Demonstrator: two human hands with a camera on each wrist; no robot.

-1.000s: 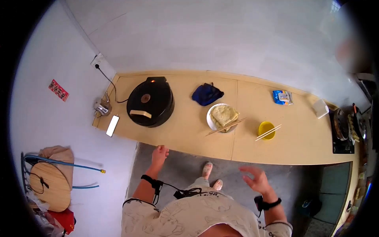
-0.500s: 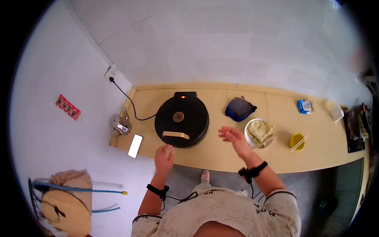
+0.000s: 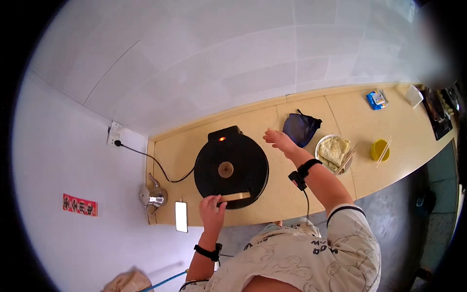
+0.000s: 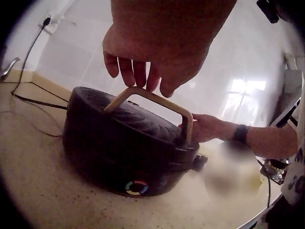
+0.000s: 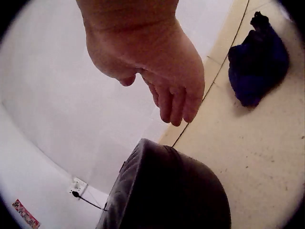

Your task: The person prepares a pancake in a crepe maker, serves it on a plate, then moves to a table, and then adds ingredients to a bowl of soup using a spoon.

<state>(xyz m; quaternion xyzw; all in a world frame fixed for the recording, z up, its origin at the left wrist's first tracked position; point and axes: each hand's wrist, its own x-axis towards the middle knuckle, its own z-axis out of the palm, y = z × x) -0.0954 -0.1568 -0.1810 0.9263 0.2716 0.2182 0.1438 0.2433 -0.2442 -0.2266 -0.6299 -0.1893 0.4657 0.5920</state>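
Note:
A round black electric griddle (image 3: 243, 168) with its lid down sits on the counter, its orange light lit. My left hand (image 3: 211, 212) is at the left end of the lid's tan handle (image 4: 164, 101); in the left wrist view its fingers hang down with their tips right at the handle's top bar. To the right of the griddle, my right hand (image 3: 279, 138) is held out over the counter with relaxed fingers and nothing in them. The right wrist view shows that hand (image 5: 162, 71) just above the griddle's side (image 5: 190, 191).
A dark blue cloth bag (image 3: 300, 127) lies beyond my right hand. Near my right forearm stand a plate of folded flatbread (image 3: 333, 152) with chopsticks and a yellow cup (image 3: 379, 150). On the left are a phone (image 3: 181, 216), a metal kettle (image 3: 153, 196) and the griddle's cord (image 3: 155, 158).
I have moved left along the counter to the griddle. My left hand has come up to the lid's handle, and my right hand has risen from below the counter edge to beside the griddle.

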